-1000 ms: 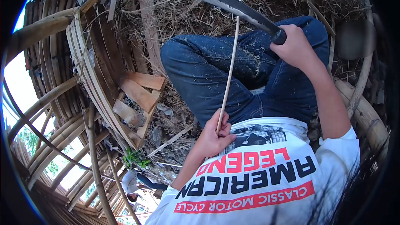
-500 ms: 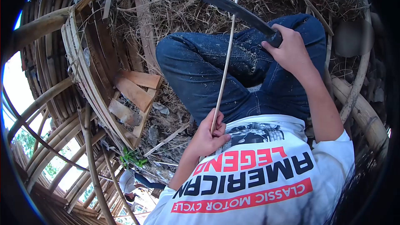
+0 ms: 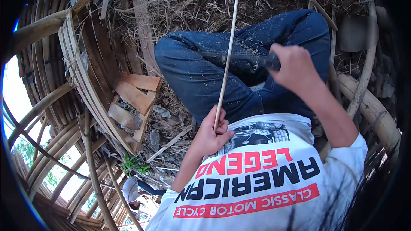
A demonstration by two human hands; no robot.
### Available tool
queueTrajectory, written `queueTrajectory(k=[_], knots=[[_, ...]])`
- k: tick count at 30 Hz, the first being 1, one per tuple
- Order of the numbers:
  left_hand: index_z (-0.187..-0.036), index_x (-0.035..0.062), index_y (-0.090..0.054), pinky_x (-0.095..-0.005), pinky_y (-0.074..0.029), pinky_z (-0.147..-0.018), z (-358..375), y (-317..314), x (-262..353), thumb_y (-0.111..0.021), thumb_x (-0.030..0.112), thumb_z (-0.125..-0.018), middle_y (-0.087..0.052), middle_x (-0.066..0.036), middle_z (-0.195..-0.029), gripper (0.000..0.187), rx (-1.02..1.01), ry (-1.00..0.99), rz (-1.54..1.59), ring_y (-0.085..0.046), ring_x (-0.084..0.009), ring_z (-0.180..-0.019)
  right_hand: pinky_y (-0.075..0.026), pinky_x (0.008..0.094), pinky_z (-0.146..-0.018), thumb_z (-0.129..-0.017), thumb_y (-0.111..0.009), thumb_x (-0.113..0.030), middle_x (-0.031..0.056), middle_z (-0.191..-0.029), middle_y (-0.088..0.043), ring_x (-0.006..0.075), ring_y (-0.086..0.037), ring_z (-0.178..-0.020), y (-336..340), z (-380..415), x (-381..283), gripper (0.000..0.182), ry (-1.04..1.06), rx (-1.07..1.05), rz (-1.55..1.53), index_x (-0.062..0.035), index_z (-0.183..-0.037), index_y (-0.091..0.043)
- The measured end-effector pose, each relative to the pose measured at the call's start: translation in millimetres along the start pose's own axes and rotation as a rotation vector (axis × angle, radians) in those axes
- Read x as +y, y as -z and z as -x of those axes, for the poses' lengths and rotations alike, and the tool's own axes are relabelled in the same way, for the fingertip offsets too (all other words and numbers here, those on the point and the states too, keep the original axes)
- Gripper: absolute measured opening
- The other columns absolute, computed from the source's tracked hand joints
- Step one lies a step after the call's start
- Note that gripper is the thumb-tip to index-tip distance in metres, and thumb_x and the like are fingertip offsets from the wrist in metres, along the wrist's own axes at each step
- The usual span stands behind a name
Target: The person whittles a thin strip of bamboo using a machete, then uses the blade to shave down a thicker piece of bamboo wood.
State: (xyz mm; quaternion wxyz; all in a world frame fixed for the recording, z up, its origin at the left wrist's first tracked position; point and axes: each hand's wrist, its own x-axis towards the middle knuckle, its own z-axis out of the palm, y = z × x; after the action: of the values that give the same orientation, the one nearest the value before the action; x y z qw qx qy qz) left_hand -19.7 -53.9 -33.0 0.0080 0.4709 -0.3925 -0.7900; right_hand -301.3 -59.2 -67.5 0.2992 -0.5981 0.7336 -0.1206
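Observation:
My left hand (image 3: 211,131) is closed round the lower end of a thin pale stick (image 3: 231,38), which rises across my lap to the top edge of the view. In my right hand (image 3: 294,66) is the black handle of a long curved knife (image 3: 248,60). Its dark blade, blurred by motion, points left over my crossed legs in blue jeans and crosses the stick at about mid-length. Whether blade and stick touch, I cannot tell. Pale shavings cling to the jeans.
Curly shavings (image 3: 205,6) cover the ground beyond my knees. Flat wood pieces (image 3: 136,96) lie left beside long bent strips (image 3: 87,85). Bamboo poles (image 3: 40,102) frame the left side; a thick pole (image 3: 372,111) lies right. Another person (image 3: 130,189) is at the lower left.
The knife has come down from the top of the view to lie across my lap, its blade now blurred. My right hand has turned with it. My left hand still holds the stick.

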Motion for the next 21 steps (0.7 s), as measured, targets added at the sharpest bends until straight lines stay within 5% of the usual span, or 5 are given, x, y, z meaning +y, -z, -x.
queueTrajectory(k=[4,10,16,21], knots=[[-0.094,0.0080,-0.034,-0.0199,-0.022,-0.055,3.5,-0.2,-3.6,-0.062,-0.015,-0.074,-0.028,0.004,-0.076,0.042,0.082,-0.021,-0.093,-0.028,-0.0031,-0.063,-0.054,0.0495,-0.070,-0.074,-0.073,-0.016,0.0195,-0.077,-0.067,0.0400,-0.067,-0.076,0.0,-26.3,15.7,0.019,-0.160,0.100,-0.015,-0.0037,-0.083,-0.061],[-0.100,0.0055,-0.038,-0.0208,-0.027,-0.055,-1.9,-0.7,-0.4,-0.061,-0.015,-0.074,-0.029,0.002,-0.081,0.040,0.021,0.001,-0.073,-0.030,-0.0052,-0.063,-0.055,0.0471,-0.068,-0.071,-0.074,-0.016,0.0187,-0.072,-0.066,0.0388,-0.067,-0.074,-10.8,16.5,-28.2,0.023,0.072,-0.081,-0.063,-0.0038,-0.086,-0.062],[-0.097,0.0057,-0.039,-0.0224,-0.028,-0.052,3.8,-0.6,1.2,-0.066,-0.010,-0.077,-0.029,0.002,-0.068,0.037,0.087,-0.035,-0.167,-0.030,-0.0056,-0.058,-0.055,0.0470,-0.068,-0.073,-0.075,-0.015,0.0190,-0.072,-0.066,0.0394,-0.067,-0.074,-0.2,-18.6,-3.5,0.022,-0.139,0.045,0.004,-0.0026,-0.085,-0.061],[-0.095,0.0061,-0.040,-0.0230,-0.030,-0.053,-0.1,-9.3,5.6,-0.067,-0.006,-0.079,-0.033,0.003,-0.066,0.034,0.134,-0.005,-0.257,-0.033,-0.0059,-0.058,-0.054,0.0477,-0.069,-0.072,-0.076,-0.016,0.0202,-0.073,-0.066,0.0402,-0.067,-0.075,-6.8,11.6,-25.2,0.025,-0.078,0.013,0.023,-0.0022,-0.087,-0.060]])
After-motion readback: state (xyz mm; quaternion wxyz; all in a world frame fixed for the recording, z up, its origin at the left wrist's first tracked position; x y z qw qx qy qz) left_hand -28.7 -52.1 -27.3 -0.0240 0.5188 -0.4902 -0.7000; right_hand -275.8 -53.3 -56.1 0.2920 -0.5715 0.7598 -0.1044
